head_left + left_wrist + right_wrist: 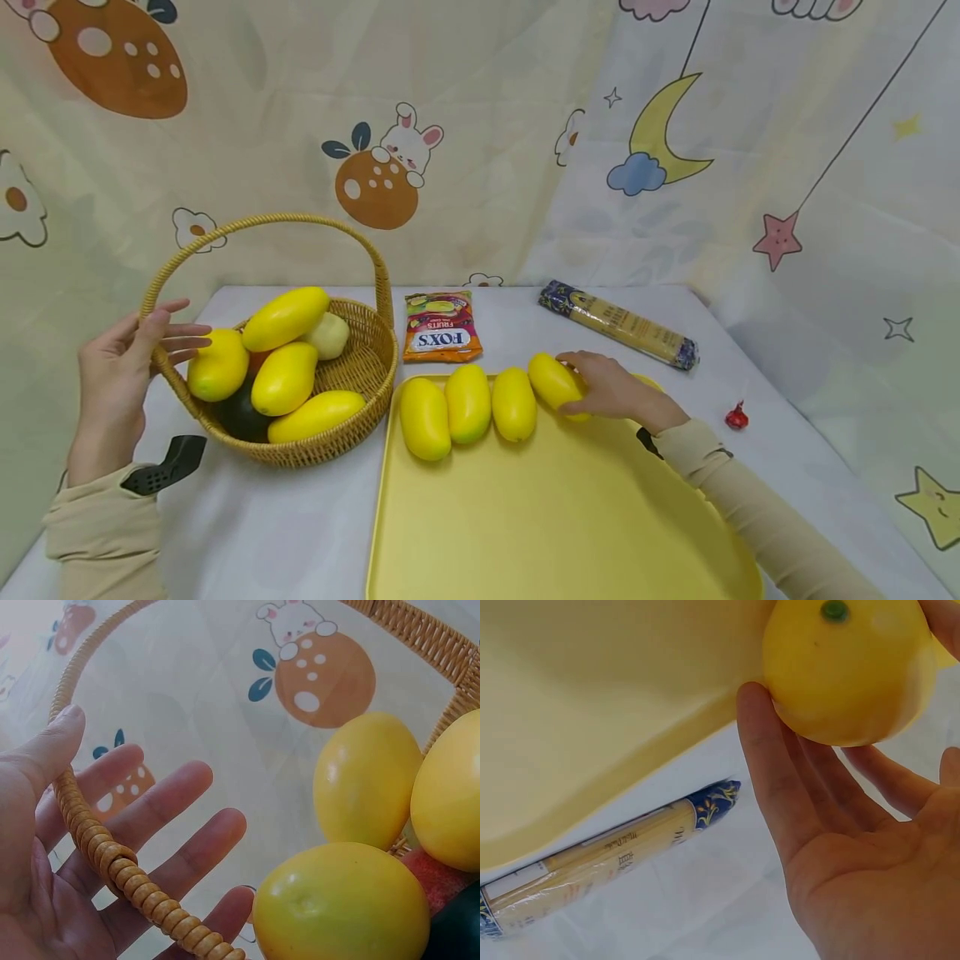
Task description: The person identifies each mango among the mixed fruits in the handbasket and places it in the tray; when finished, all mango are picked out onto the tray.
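My right hand (613, 388) holds a yellow mango (553, 380) at the back of the yellow tray (540, 517); the right wrist view shows fingers and thumb around the mango (847, 667). To its left, several more mangoes (469, 404) lie in a row on the tray. My left hand (112, 375) is at the left side of the wicker basket's handle (112, 862), which crosses the palm between thumb and straight fingers. In the basket (378, 350) are mangoes (285, 379), a pale green round fruit (328, 336), a dark fruit (243, 415) and something reddish, mostly hidden.
Behind the tray lies a FOX'S fruits candy packet (441, 327). A long clear-wrapped pack of noodles or pasta (618, 325) lies at the back right. A small red object (737, 416) sits right of the tray. A patterned cloth (480, 125) hangs behind the white table.
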`<action>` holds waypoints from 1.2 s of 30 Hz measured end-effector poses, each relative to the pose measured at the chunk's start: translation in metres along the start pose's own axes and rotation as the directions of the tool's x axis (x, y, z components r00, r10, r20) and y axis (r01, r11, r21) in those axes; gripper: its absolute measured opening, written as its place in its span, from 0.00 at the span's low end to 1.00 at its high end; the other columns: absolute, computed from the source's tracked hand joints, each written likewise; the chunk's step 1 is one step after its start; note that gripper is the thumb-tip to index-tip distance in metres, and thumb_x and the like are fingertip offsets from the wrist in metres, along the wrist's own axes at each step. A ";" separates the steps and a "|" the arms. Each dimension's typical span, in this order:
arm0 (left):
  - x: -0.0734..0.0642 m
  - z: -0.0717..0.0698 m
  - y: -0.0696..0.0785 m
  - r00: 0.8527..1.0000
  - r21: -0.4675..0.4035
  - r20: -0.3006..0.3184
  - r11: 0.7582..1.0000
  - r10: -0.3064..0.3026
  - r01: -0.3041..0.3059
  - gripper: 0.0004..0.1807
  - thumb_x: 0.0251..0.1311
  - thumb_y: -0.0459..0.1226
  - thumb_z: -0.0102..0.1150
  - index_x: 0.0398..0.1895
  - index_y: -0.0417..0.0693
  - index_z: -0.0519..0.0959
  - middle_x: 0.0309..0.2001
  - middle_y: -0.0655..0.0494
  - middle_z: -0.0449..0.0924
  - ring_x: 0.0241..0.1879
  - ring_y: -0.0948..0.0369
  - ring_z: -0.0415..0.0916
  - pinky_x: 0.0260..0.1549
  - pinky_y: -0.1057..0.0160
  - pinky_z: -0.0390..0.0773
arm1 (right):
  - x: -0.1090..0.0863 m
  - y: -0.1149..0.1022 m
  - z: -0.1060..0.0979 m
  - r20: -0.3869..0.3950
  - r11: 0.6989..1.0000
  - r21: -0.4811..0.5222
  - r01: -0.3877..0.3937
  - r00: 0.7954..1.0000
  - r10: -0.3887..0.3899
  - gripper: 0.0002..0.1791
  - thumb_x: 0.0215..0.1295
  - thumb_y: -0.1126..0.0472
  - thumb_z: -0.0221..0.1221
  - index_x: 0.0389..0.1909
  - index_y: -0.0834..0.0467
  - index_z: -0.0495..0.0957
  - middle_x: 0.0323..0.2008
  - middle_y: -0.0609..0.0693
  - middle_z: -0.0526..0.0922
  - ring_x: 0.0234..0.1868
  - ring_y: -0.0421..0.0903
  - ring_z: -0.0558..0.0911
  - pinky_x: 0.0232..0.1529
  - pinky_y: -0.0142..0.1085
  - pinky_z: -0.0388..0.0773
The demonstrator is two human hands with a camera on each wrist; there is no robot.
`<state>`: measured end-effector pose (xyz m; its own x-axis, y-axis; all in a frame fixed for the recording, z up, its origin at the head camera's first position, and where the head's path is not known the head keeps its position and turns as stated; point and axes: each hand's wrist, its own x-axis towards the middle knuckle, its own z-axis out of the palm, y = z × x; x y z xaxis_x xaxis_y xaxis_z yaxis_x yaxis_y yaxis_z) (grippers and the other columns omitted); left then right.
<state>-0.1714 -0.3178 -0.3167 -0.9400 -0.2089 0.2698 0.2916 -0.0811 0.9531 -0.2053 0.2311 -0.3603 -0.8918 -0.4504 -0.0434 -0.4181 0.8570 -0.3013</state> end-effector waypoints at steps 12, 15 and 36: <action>-0.001 0.001 0.001 1.000 0.029 -0.009 1.000 -0.008 0.008 0.23 0.65 0.46 0.55 0.58 0.43 0.76 0.32 0.63 0.87 0.31 0.68 0.85 0.34 0.78 0.78 | -0.003 -0.004 -0.003 0.046 0.998 -0.062 0.025 0.999 -0.022 0.41 0.51 0.51 0.70 0.63 0.66 0.67 0.50 0.58 0.79 0.50 0.56 0.78 0.55 0.54 0.73; -0.001 0.000 0.001 1.000 0.022 -0.008 1.000 -0.010 0.010 0.23 0.65 0.45 0.55 0.59 0.43 0.76 0.32 0.63 0.87 0.31 0.68 0.85 0.34 0.78 0.78 | -0.003 -0.003 -0.005 0.045 0.998 -0.054 0.032 0.999 -0.030 0.41 0.51 0.49 0.70 0.63 0.65 0.68 0.50 0.58 0.79 0.50 0.56 0.78 0.53 0.53 0.75; 0.000 0.001 0.000 1.000 0.040 -0.014 0.999 -0.006 0.007 0.24 0.64 0.46 0.55 0.59 0.43 0.76 0.32 0.63 0.87 0.31 0.68 0.85 0.35 0.79 0.78 | 0.054 -0.066 -0.040 0.119 0.982 -0.092 0.166 0.981 -0.154 0.27 0.61 0.53 0.65 0.60 0.56 0.74 0.50 0.53 0.80 0.47 0.50 0.80 0.47 0.40 0.80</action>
<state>-0.1715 -0.3171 -0.3164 -0.9393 -0.2218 0.2617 0.2776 -0.0431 0.9597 -0.2330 0.1599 -0.3045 -0.7897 -0.6037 -0.1094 -0.5741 0.7900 -0.2154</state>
